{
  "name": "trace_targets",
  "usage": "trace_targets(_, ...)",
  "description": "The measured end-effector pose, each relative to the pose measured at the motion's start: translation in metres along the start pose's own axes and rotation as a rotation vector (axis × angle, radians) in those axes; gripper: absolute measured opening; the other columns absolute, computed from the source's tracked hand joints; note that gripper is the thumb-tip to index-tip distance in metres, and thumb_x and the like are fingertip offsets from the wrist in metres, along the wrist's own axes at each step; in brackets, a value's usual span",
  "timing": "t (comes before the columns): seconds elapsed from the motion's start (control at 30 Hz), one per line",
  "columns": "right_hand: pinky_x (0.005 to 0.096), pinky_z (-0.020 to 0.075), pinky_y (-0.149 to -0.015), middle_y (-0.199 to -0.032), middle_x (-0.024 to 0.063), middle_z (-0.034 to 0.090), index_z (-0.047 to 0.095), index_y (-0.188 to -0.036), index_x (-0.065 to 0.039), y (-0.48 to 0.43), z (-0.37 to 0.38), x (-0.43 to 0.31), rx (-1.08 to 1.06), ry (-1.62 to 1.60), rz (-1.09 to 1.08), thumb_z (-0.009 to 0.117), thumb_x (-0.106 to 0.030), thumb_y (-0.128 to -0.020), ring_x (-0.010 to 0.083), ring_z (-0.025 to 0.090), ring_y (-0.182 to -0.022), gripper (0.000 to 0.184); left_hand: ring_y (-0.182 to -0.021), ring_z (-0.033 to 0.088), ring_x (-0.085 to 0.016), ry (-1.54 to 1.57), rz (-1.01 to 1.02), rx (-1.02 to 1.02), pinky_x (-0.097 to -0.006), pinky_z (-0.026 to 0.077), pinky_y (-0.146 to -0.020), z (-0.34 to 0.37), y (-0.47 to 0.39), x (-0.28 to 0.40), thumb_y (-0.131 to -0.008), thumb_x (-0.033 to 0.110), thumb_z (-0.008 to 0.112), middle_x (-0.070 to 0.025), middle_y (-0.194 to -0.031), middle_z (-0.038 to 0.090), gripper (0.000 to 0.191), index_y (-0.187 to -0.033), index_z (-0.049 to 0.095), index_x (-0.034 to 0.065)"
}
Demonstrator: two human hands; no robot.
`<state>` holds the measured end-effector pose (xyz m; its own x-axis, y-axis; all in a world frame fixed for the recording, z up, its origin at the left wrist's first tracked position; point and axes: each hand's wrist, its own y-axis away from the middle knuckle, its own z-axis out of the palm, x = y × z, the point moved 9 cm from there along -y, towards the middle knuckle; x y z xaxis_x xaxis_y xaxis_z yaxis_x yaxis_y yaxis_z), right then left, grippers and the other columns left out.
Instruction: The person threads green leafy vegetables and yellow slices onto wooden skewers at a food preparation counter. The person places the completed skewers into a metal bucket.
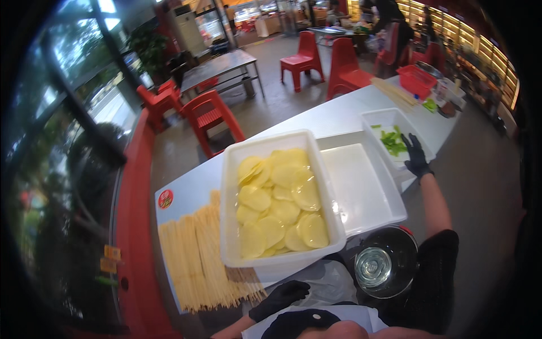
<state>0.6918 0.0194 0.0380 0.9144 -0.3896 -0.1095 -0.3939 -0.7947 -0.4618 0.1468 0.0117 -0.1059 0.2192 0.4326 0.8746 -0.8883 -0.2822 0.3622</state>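
Observation:
My right hand [416, 156], in a black glove, is at the right rim of a small white plastic tub [369, 121] with cut green vegetable pieces [393, 142] in it; its fingers are apart. My left hand [288, 292], gloved in black too, rests low near my lap beside a clear plastic bag [328, 282], fingers bent; whether it grips anything cannot be told. Between the hands stands a large white tub [313, 146] of thin yellow potato slices [283, 203]. An empty-looking white tray [360, 186] lies to its right. Many wooden skewers [190, 258] lie at the left.
A dark round bowl [394, 258] with clear liquid sits near my right side. On the table's far end are a red basket [417, 80], more skewers [396, 95] and small items. Red plastic chairs [207, 116] and a metal table [220, 68] stand beyond. People are in the background.

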Motion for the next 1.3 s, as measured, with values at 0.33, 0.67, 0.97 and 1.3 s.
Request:
trace_targets(0.33, 0.0339, 0.0376, -0.095, -0.116, 0.0126, 0.053, 0.052, -0.112, 0.000, 0.189, -0.054, -0.139, 0.408, -0.475, 0.106, 0.043, -0.006, -0.090, 0.0202, 0.049, -0.109, 0.025, -0.066, 0.060, -0.021, -0.628, 0.220, 0.910, -0.0317, 0.048, -0.061, -0.149, 0.152, 0.139, -0.083, 0.026, 0.058, -0.0111, -0.077, 0.063, 0.029, -0.094, 0.059, -0.0008)
trace_targets(0.67, 0.0326, 0.0411, -0.090, -0.111, 0.0094, 0.053, 0.050, -0.112, 0.001, 0.219, -0.064, -0.222, 0.497, -1.268, 0.195, 0.043, -0.003, -0.085, 0.0196, 0.050, -0.104, 0.028, -0.071, 0.062, -0.033, -1.115, -0.233, 1.273, -0.0409, 0.051, -0.061, -0.263, 0.111, 0.086, -0.076, 0.024, 0.058, -0.0224, -0.079, 0.061, 0.035, -0.092, 0.050, -0.0062)
trace_targets(0.97, 0.0279, 0.0480, -0.076, -0.093, 0.0111, 0.061, 0.056, -0.097, 0.001, 0.152, -0.096, -0.330, 0.250, -0.952, 0.071, 0.051, 0.008, -0.080, 0.0170, 0.060, -0.084, 0.019, -0.055, 0.055, -0.025, -0.871, 0.115, 1.246, -0.0348, 0.047, -0.050, -0.278, 0.149, 0.089, -0.080, 0.013, 0.047, -0.0181, -0.069, 0.056, 0.023, -0.092, 0.044, -0.0075)
trace_targets(1.3, 0.0363, 0.0453, -0.083, -0.101, 0.0187, 0.058, 0.054, -0.106, 0.001, 0.021, 0.039, -0.357, -0.231, -0.478, -0.160, 0.062, -0.011, -0.073, 0.0307, 0.057, -0.094, 0.036, -0.052, 0.049, -0.011, 0.340, 0.623, 0.941, -0.0247, 0.042, -0.039, -0.208, 0.200, 0.071, -0.090, 0.026, 0.049, -0.0010, -0.068, 0.048, 0.029, -0.108, 0.045, 0.0037)
